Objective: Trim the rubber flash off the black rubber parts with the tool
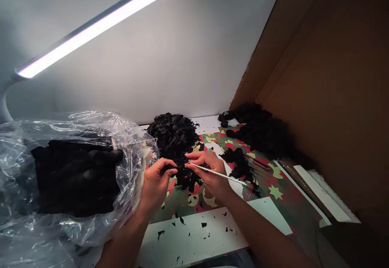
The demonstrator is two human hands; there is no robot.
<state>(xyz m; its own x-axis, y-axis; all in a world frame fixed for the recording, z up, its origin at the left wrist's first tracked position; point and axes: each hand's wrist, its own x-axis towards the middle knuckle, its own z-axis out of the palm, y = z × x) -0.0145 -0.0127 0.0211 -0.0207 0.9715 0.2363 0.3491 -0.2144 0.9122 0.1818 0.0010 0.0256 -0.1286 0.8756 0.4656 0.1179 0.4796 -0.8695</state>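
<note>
My left hand (158,174) is closed in a pinch, thumb and forefinger together, on a small black piece whose shape I cannot make out. Facing it, my right hand (212,172) grips a thin white stick (226,175), its inner end close to the left fingertips. Under and between both hands lie loose black scraps (186,179) on a patterned sheet (209,199) with stars and moons. Just behind them rises a heap of black flakes (173,134).
At left, a clear plastic bag (130,154) surrounds black material (75,179). Dark clumps (261,130) pile against a cardboard wall (334,77) at right, with a smaller clump (238,160) nearer. A lit lamp (100,24) hangs overhead. Scraps dot the white front board (194,239).
</note>
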